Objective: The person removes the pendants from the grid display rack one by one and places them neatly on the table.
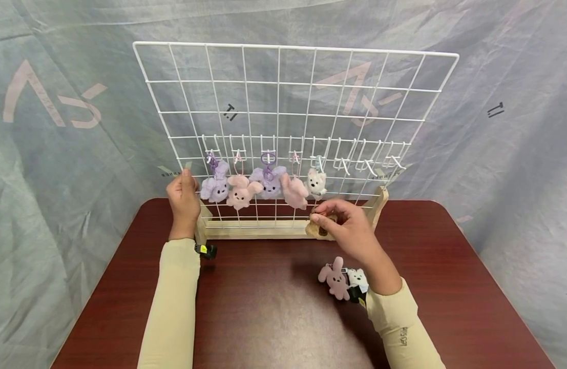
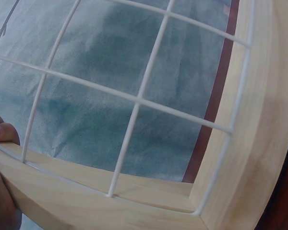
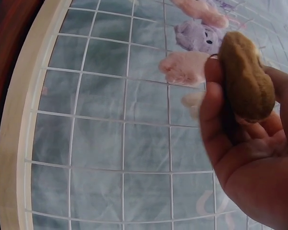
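My left hand (image 1: 184,201) grips the left side of the white wire grid rack (image 1: 278,111), and in the left wrist view its fingers (image 2: 4,132) wrap the wooden frame (image 2: 77,201). Between thumb and fingertips, my right hand (image 1: 352,228) pinches a brown plush keychain (image 3: 247,79) near its top. The brown plush hangs in front of the rack's lower right part. Just above it, a white bear keychain (image 1: 317,183) hangs on a hook. Further left on hooks hang purple plush keychains (image 1: 215,188) and pink bunny keychains (image 1: 240,193).
Three bare white hooks (image 1: 368,166) project at the right of the row. Under my right wrist, a pink bunny keychain (image 1: 337,281) and a white plush keychain (image 1: 357,278) lie on the dark red table (image 1: 260,307). A grey curtain (image 1: 71,164) hangs behind.
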### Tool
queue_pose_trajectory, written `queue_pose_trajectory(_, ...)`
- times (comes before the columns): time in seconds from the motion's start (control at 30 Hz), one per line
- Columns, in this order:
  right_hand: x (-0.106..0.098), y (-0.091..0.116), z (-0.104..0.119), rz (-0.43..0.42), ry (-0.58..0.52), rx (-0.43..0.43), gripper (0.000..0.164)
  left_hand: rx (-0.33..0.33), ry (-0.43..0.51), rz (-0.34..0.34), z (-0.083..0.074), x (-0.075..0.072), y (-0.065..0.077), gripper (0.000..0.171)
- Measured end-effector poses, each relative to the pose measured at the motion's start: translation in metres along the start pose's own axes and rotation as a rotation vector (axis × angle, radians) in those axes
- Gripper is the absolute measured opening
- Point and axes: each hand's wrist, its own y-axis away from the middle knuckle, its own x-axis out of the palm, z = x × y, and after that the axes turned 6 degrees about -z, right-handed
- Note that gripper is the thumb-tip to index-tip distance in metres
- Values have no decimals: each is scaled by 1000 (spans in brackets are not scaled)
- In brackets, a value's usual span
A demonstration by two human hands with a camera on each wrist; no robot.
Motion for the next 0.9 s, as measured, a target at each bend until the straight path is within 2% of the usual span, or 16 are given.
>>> queue_pose_trajectory(0.2, 0, -1, -1, 120, 120, 82, 24, 0, -7, 2, -1, 0, -1, 62)
queue_pose_trajectory(0.33, 2, 0, -4, 177, 146, 112, 24, 1, -10, 3, 0, 0, 0, 63)
queue_pose_trajectory(0.67, 4, 2, -13, 295, 123, 135, 25, 7, -8, -3, -2, 0, 0, 62)
queue_pose_trajectory(0.9, 6, 1, -20, 326, 94, 183, 27, 16, -7, -4, -2, 0, 0, 62)
